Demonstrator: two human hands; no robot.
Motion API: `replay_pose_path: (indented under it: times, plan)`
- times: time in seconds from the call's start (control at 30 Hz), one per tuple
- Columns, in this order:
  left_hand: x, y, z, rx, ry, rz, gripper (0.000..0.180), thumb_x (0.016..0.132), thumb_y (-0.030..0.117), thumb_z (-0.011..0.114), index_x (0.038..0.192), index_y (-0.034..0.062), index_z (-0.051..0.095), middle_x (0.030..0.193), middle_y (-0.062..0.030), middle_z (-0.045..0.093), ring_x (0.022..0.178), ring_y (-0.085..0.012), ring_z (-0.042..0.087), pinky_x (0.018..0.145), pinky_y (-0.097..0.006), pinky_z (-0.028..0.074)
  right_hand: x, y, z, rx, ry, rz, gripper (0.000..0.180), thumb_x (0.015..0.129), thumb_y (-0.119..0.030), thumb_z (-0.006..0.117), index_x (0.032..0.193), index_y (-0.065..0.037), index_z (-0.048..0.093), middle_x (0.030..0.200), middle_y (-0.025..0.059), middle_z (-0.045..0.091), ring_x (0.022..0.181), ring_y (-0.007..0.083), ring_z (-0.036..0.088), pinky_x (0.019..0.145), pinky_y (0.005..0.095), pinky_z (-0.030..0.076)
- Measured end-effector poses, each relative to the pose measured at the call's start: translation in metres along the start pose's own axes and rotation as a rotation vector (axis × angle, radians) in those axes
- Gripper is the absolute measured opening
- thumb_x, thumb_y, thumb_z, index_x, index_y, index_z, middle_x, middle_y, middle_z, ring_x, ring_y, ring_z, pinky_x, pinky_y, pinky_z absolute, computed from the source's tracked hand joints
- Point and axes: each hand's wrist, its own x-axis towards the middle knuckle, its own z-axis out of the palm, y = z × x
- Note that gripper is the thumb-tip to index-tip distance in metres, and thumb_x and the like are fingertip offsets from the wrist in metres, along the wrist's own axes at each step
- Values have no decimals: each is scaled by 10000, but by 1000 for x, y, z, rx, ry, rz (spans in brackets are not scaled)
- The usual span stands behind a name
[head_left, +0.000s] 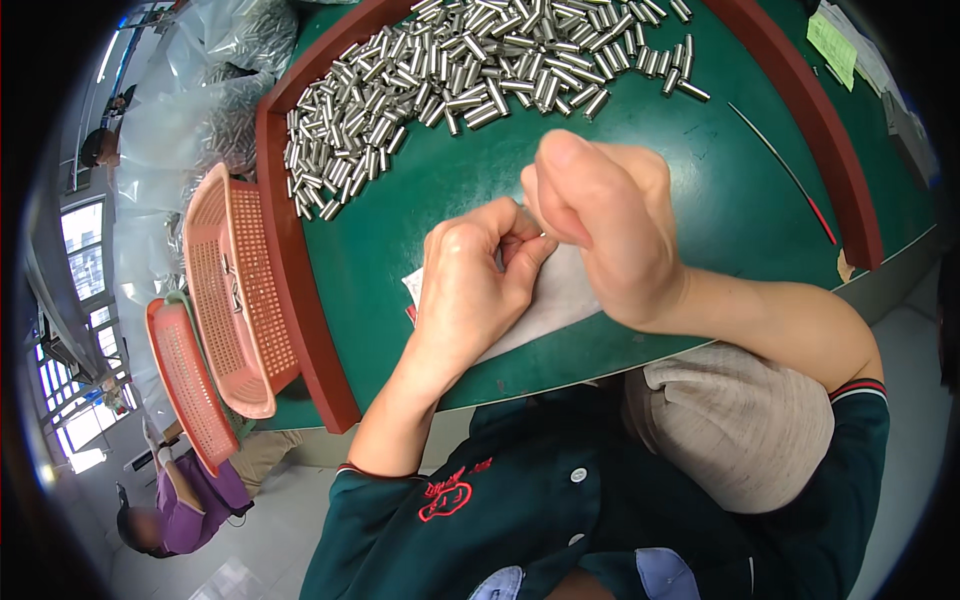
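Observation:
My left hand (pixel 468 272) is closed in a pinch, thumb against fingers, over the green table near its front edge. Right beside it, my right hand (pixel 618 222) is curled into a fist, its thumb side up. The two hands meet at the fingers, and whatever they hold is hidden. Under them lies a pale grey-white sheet (pixel 562 292), cloth or paper, partly covered by the hands. Beyond the hands spreads a heap of short, shiny metal cylinders (pixel 470 62). Off to the right rests a thin dark rod with a red end (pixel 785 168).
A dark red raised border (pixel 292 250) frames the table (pixel 730 235). Pink plastic baskets (pixel 262 300) stand left of it, one with a few metal pieces inside. Clear bags of metal parts (pixel 235 120) sit behind them. A person in purple (pixel 205 500) is at the lower left.

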Motion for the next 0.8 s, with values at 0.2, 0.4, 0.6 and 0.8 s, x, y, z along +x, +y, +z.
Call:
replay_pose_path:
  times: [0.2, 0.4, 0.6, 0.8]
  plan:
    - [-5, 5, -1, 42, 11, 1, 110, 679, 30, 635, 675, -26, 540, 571, -143, 542, 507, -254, 529, 499, -331, 414, -1, 5, -4, -8, 6, -25, 391, 868, -218, 409, 529, -30, 354, 484, -3, 357, 460, 59, 319, 413, 252, 268]
    - [-3, -11, -19, -772, -47, -113, 84, 776, 102, 605, 809, 32, 571, 727, -19, 585, 517, -29, 389, 460, -175, 316, 2, 1, -5, 170, 101, 125, 433, 892, -242, 341, 492, -104, 252, 423, -16, 250, 388, 69, 183, 380, 244, 153]
    - [14, -11, -40, -1478, 55, -283, 219, 837, 212, 502, 896, 6, 552, 782, -59, 516, 533, -79, 368, 450, -188, 304, 11, -4, -8, 241, 129, 206, 424, 886, -236, 335, 490, -114, 248, 411, -21, 229, 363, 67, 158, 360, 241, 136]
    - [54, -19, -37, 19, 336, 104, 145, 732, 149, 654, 754, 21, 589, 512, 1, 452, 442, -113, 407, 434, -252, 324, 12, -4, -11, 272, 87, 210, 401, 855, -231, 388, 496, -98, 272, 446, -38, 264, 379, 49, 223, 366, 224, 175]
